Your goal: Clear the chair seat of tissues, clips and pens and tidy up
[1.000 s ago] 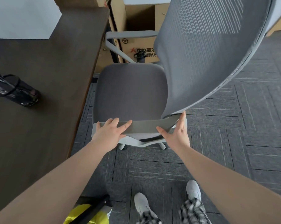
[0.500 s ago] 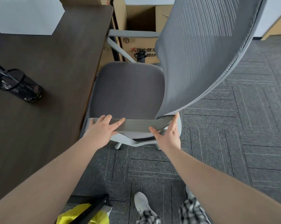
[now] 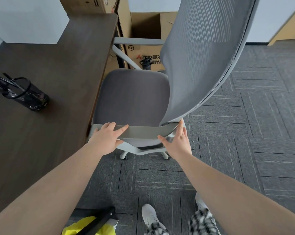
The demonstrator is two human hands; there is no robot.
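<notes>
Both hands were on the near armrest [image 3: 143, 131] of the grey office chair: the left hand [image 3: 107, 138] lay over it with fingers spread, the right hand [image 3: 178, 141] open against its end by the mesh backrest [image 3: 202, 56]. The chair seat [image 3: 133, 97] sat bare, close beside the bench [image 3: 50, 73], where a mesh pen holder [image 3: 27, 94] stood. Sliding it in would go best with an even push, watching the bench edge

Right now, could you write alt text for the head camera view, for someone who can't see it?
Two bare hands, left hand and right hand, rest on the near armrest of a grey office chair whose seat is bare. The chair stands beside a dark wooden desk holding a black mesh pen holder, with cardboard boxes behind it.
</notes>
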